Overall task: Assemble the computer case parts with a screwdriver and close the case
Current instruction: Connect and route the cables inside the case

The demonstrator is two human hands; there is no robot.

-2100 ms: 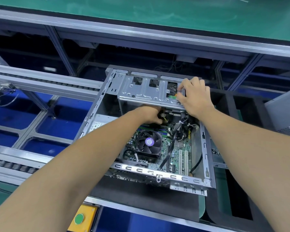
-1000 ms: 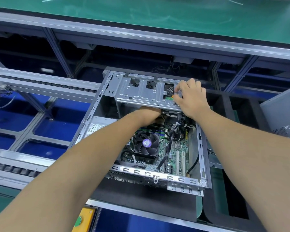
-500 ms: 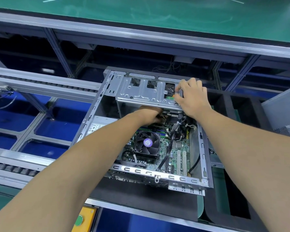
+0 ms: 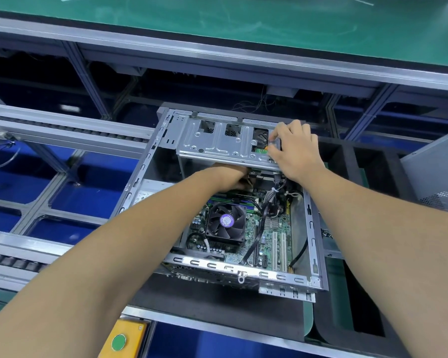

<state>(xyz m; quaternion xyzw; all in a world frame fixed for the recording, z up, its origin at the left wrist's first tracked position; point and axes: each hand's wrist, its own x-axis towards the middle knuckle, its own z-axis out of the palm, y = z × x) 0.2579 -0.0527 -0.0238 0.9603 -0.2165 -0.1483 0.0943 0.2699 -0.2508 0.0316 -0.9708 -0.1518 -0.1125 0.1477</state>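
Observation:
The open computer case [image 4: 143, 166] lies on its side on a black foam pad [image 4: 204, 301]. Its motherboard [image 4: 269, 228] and black CPU fan [image 4: 226, 223] are exposed. A silver drive cage [image 4: 217, 147] spans the far end of the case. My left hand [image 4: 229, 175] reaches under the cage's near edge, and the cage hides its fingers. My right hand [image 4: 295, 151] rests on the cage's right end with its fingers curled over the metal, thumb and forefinger beside a small orange and green part. No screwdriver is in view.
A grey perforated side panel [image 4: 435, 177] leans at the right edge. Conveyor rails [image 4: 62, 130] run along the left over blue flooring. A yellow box with a green button [image 4: 124, 339] sits at the near edge. A green bench top [image 4: 243, 21] lies beyond.
Both hands stay at the drive cage. My left hand has slipped slightly further under its near edge, and my right hand has barely shifted.

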